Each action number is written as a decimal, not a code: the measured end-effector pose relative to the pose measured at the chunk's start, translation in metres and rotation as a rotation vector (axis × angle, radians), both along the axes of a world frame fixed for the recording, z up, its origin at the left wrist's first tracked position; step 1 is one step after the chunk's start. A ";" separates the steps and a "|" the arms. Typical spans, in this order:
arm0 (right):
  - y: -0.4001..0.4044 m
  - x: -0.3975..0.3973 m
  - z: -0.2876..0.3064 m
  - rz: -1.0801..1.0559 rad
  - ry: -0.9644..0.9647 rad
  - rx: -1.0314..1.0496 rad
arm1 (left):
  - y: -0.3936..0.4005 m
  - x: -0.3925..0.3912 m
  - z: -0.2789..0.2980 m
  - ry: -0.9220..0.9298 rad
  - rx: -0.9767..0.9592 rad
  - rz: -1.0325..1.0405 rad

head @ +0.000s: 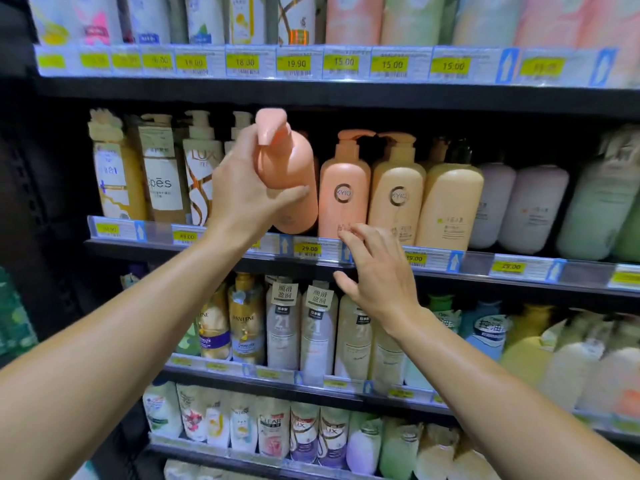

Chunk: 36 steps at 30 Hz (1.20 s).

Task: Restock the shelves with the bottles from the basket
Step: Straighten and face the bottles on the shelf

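At shelf height, left hand (242,188) grips pink bottle (291,174); right hand (377,268) spread wide.

Left grip (247,192) curled, clasping; right grip (377,271) spread, fingers relaxed.

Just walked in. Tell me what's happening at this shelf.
A person is restocking shampoo. The left hand grips a pink pump bottle, held in front of the second shelf, to the left of a matching pink KYIO bottle already standing there. The right hand is open and holds nothing; its fingertips reach toward the foot of that standing bottle, by the 29.00 price tag. The held bottle's base is near the shelf edge, but whether it rests there I cannot tell. No basket is in view.
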State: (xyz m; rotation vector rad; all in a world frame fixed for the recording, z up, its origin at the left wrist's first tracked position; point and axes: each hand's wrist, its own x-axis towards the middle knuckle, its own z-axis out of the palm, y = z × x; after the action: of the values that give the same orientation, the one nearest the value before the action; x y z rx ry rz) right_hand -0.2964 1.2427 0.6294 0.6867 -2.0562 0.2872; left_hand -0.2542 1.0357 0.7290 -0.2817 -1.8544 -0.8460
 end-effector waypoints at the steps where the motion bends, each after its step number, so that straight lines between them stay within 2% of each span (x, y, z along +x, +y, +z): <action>1: 0.000 0.000 0.001 0.000 0.003 0.007 | 0.000 -0.004 0.002 -0.013 0.014 0.022; 5: 0.000 0.000 0.004 -0.008 -0.007 0.017 | -0.001 -0.021 0.013 -0.098 0.065 0.121; 10: -0.001 0.001 0.007 -0.011 -0.046 0.015 | 0.004 -0.033 0.021 -0.166 0.113 0.151; 17: -0.001 0.001 0.011 -0.010 -0.088 0.019 | 0.013 -0.038 0.008 -0.264 0.053 0.206; 23: -0.002 -0.002 0.010 -0.032 -0.049 0.013 | 0.014 -0.044 0.017 -0.356 -0.029 0.233; 28: -0.003 -0.002 0.007 -0.039 -0.064 0.032 | 0.019 -0.050 0.022 -0.421 -0.098 0.358; 36: 0.001 0.001 0.008 -0.047 -0.126 0.059 | 0.018 -0.044 0.017 -0.402 -0.203 0.412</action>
State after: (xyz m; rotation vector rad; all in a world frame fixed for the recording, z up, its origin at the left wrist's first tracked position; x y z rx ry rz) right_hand -0.2955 1.2432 0.6370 0.6697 -2.2053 0.2493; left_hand -0.2980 1.0541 0.7464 0.1592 -2.2714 -0.4489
